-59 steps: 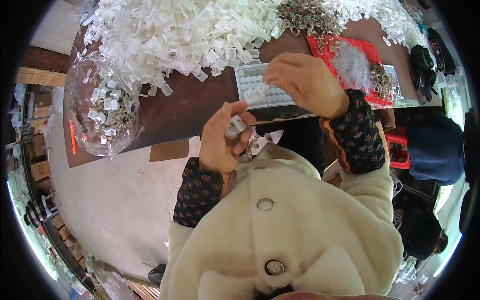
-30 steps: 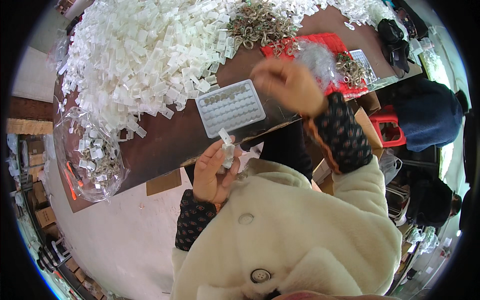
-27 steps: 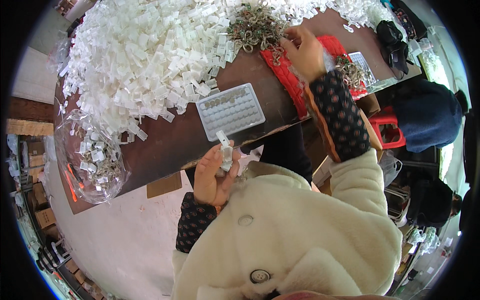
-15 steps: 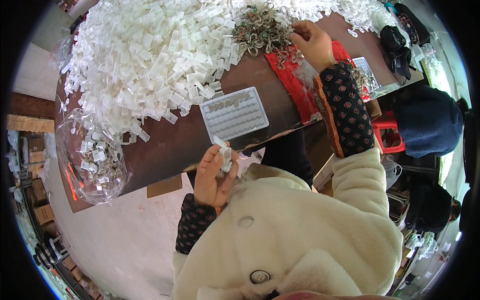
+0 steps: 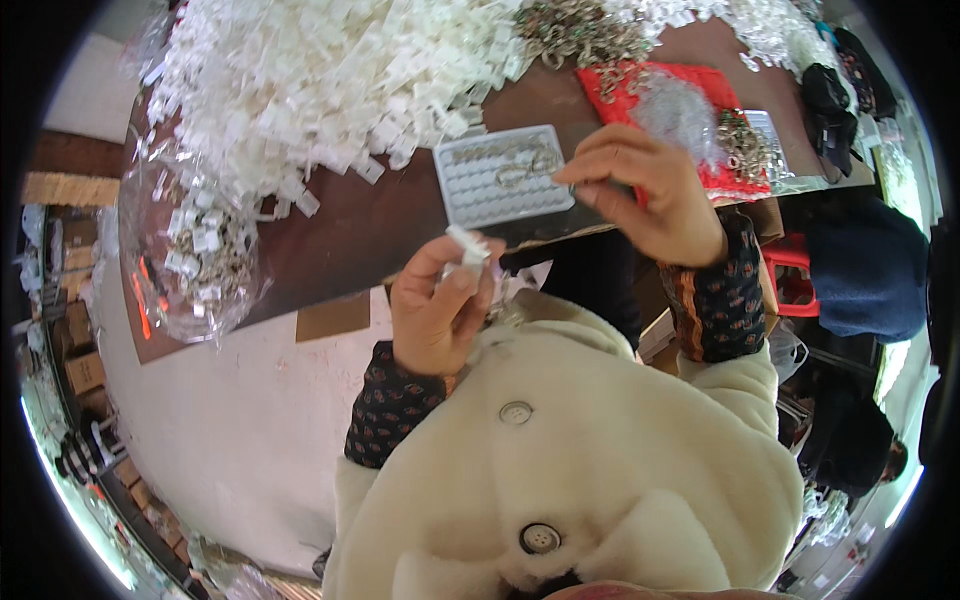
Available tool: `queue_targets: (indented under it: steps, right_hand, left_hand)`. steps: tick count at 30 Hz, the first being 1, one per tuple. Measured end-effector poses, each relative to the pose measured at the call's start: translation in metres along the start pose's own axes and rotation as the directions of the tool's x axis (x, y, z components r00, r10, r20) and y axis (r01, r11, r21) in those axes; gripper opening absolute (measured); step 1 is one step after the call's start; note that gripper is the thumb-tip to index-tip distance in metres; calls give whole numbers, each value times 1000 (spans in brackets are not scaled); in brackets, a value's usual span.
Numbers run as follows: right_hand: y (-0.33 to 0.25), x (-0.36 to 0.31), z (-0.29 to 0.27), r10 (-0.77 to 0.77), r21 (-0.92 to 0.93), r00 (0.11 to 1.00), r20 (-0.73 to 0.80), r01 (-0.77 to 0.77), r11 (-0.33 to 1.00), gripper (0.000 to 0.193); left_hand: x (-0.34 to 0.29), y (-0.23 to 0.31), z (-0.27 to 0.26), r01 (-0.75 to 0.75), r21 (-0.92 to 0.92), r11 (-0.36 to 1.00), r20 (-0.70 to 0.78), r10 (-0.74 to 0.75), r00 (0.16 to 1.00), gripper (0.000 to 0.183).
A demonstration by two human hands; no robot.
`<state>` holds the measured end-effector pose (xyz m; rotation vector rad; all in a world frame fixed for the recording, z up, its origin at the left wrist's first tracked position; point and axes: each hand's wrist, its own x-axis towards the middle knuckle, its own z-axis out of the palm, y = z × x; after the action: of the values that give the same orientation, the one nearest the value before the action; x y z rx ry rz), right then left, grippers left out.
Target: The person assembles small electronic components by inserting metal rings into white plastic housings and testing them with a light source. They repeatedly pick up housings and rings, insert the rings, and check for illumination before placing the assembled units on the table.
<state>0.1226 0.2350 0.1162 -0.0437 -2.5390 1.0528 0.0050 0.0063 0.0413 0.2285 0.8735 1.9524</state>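
My left hand (image 5: pixel 432 310) is closed around a small white plastic case (image 5: pixel 470 247), which sticks up between thumb and fingers. Over the right part of the pale tray (image 5: pixel 505 208), my right hand (image 5: pixel 645 190) pinches a small looped metal chain piece (image 5: pixel 522 172) at its fingertips. The tray has rows of scalloped hollows, and its far row looks filled with small pieces. Behind the tray lies a tangled heap of similar metal loops (image 5: pixel 580 32). A large pile of translucent white plastic cases (image 5: pixel 320 90) covers the far left of the table.
Red cloth (image 5: pixel 610 100) lies right of the tray, bearing clear plastic (image 5: pixel 675 112) and more metal pieces (image 5: pixel 745 145). At the left, a clear bag (image 5: pixel 200 270) holds mixed pieces beside an orange-handled tool (image 5: pixel 140 300). A red stool (image 5: pixel 790 270) and a dark-clothed person (image 5: pixel 865 265) are at the right.
My right hand has come back from the metal heap toward the tray, bringing a looped metal piece. My left hand keeps its white case, slightly raised. The view has shifted a little.
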Motion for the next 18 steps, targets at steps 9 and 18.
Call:
queue_targets:
  steps: [9,18]
  right_hand:
    - [-41,4,71,221,303,972,-86,-185,935,18]
    - [-34,0,113,201,247,940,-276,-133,960,26]
  left_hand:
    - [-7,-1,3,-78,31,996,-62,80,995,29]
    - [-2,-1,-5,-69,-36,997,-225,59,973,30]
